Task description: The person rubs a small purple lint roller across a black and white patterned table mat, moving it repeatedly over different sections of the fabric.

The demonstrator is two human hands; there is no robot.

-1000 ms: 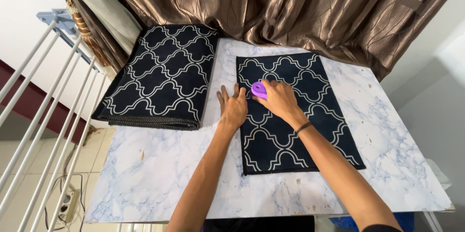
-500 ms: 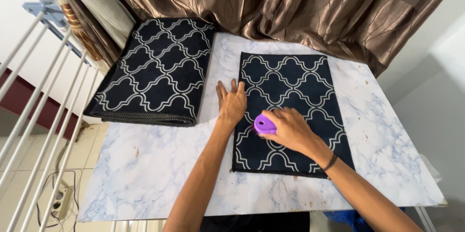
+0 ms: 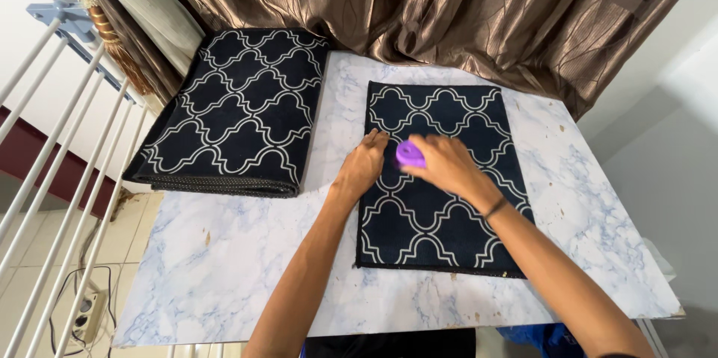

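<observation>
Purple brush (image 3: pixel 408 153) gripped in rt hand (image 3: pixel 441 165); left hand (image 3: pixel 364 165) flat on mat (image 3: pixel 437 216).

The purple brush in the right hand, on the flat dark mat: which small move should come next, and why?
Probably a stroke toward the near edge of the flat navy mat with white lattice pattern. The right hand holds the small purple plastic brush at the mat's middle, so the near half lies ahead, and the left hand presses flat on the left edge, steadying it.
</observation>
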